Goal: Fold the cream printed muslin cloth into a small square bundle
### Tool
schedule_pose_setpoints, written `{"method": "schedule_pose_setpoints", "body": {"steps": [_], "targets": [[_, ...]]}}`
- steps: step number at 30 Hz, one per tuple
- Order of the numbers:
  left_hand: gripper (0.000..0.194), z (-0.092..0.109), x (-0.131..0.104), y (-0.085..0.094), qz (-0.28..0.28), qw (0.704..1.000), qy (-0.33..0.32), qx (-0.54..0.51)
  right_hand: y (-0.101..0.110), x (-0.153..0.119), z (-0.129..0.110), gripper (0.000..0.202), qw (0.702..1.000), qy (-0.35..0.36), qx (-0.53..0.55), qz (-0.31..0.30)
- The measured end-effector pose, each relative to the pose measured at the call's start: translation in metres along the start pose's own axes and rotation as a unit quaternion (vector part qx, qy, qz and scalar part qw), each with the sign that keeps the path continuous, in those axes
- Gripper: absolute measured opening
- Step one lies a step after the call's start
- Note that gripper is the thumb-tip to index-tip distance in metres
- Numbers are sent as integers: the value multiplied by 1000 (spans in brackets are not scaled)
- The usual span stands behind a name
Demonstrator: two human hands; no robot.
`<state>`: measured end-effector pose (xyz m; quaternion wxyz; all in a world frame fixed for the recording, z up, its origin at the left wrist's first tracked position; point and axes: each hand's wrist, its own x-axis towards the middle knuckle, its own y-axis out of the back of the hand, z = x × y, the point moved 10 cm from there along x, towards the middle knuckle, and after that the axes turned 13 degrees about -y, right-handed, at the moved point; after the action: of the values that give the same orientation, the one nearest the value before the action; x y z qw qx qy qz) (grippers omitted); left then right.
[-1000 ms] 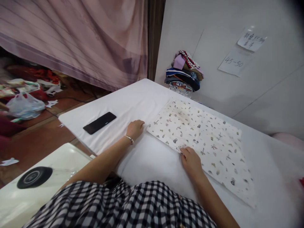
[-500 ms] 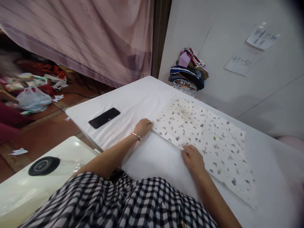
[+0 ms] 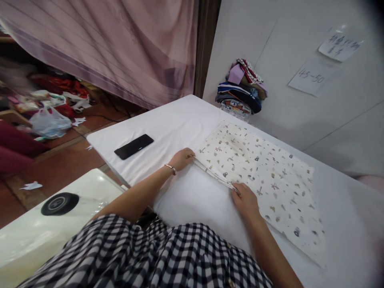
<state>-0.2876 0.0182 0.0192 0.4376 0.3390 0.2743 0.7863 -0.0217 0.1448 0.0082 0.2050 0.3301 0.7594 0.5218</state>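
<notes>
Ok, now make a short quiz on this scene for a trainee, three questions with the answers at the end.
1. Fill in: the left hand and the right hand hold the printed cloth by its ____ edge, as the wearer sees it.
2. On which arm is the bracelet worn: A, left; B, right; C, both?
3. True or false: the black phone lies apart from the printed cloth.
Key: 1, near; 2, A; 3, true.

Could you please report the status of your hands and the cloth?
Left hand pinching a corner of the cloth; right hand gripping its near edge. Cloth spread on table. Phone apart from cloth.
</notes>
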Motion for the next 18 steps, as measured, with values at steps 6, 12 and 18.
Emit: {"method": "schedule_pose_setpoints", "body": {"steps": [6,12,18], "targets": [[25,1,13,0,-12,999,31,24,0,-2,0,29,1000,7,-11,22],[20,-3,4,5,-1,996,67,66,-1,-3,0,29,999,8,-17,36],[19,-2,2,13,19,994,93,58,-1,-3,-1,29,999,10,-17,35]]}}
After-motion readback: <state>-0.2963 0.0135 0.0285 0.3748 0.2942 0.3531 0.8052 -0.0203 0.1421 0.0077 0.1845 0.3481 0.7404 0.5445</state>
